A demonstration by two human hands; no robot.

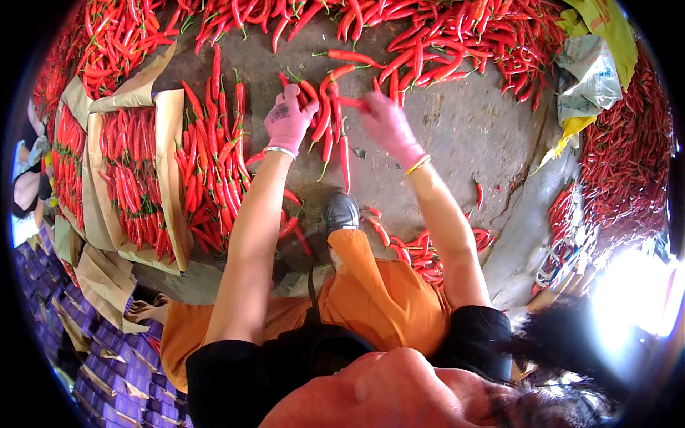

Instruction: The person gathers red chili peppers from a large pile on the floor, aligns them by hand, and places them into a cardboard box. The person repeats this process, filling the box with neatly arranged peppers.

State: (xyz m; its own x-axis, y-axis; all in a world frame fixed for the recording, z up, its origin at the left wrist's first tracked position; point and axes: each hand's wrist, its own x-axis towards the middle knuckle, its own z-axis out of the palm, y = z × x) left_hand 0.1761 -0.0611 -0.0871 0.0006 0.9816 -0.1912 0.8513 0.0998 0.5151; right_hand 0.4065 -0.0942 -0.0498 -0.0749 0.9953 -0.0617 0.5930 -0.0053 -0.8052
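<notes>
My left hand [288,120], in a pink glove with a dark printed patch, is closed around a few red chilli peppers [304,88] whose ends stick out past the thumb and fingers. To its right, my right hand [389,127] wears a matching glove and is blurred. Its fingers pinch a red chilli pepper [352,104] lying crosswise. Between both hands lies a loose cluster of long red chilli peppers [336,109] with green stems on the grey concrete floor [444,134]. One long pepper [344,160] points down towards my shoe [342,211].
Left stands a paper-lined box [174,176] of chillies in rows, beside a spread pile [214,160]. Large chilli heaps [481,32] border the floor at the top and right. Plastic bags [588,75] lie at right, purple cartons [120,369] lower left. Another person [29,187] is at far left.
</notes>
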